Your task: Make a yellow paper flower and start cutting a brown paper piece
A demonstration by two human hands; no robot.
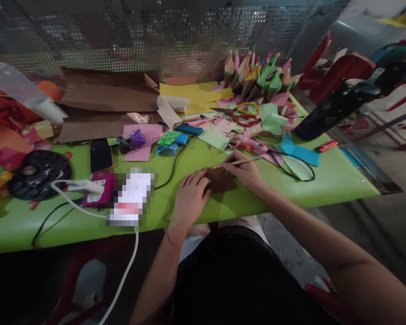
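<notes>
A small piece of brown paper [221,180] lies on the green tabletop between my hands. My left hand [192,194] rests at its left side, fingers lying flat and bent over the edge. In my right hand [243,171] is a wooden pencil [240,161], pinched at the paper's upper right with its end pointing right. Just above the right hand lies a pink glue gun [252,143] with a black cord. Scissors with yellow and red handles [245,115] sit farther back among paper scraps.
Rolled paper cones [260,79] stand at the back. Brown sheets [104,92] lie back left. A dark bottle [338,108] is at the right. Toward the left are a blurred phone [131,198] with a white cable, a dark phone [100,155] and a round black tray [40,174].
</notes>
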